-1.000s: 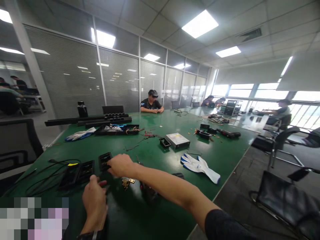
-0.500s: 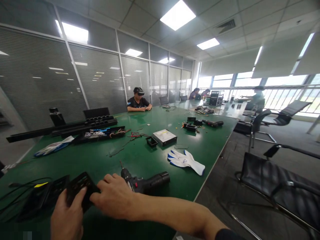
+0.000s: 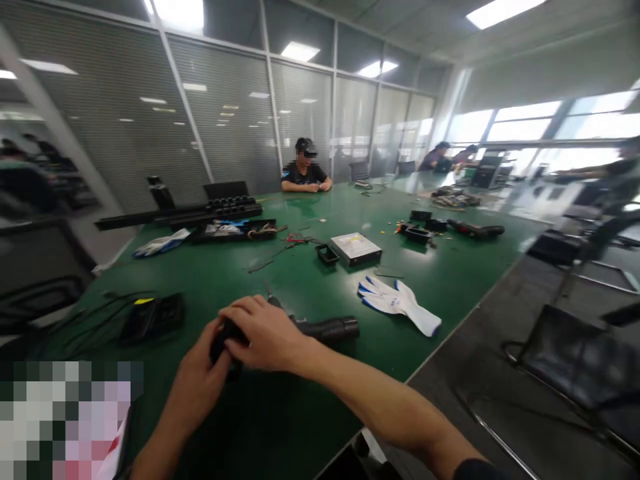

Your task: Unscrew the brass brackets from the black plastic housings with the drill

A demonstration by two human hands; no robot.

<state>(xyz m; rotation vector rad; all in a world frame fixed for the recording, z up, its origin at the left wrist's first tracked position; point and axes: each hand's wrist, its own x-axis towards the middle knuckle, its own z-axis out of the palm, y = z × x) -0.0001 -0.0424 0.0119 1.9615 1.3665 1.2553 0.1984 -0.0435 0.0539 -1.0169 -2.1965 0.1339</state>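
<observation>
– Grip?
– Left hand (image 3: 203,377) and right hand (image 3: 267,333) together, clamped on a black part (image 3: 221,341) between them.
– Room?
– Green bench (image 3: 285,420) on their near side; drill (image 3: 333,329) just beyond right hand, bench edge (image 3: 465,321) farther right.

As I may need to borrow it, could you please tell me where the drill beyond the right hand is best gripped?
Probably the thick black end of the drill, coming from the right: it is rounded and points that way, away from the bit, while the right hand partly hides the middle.
</observation>
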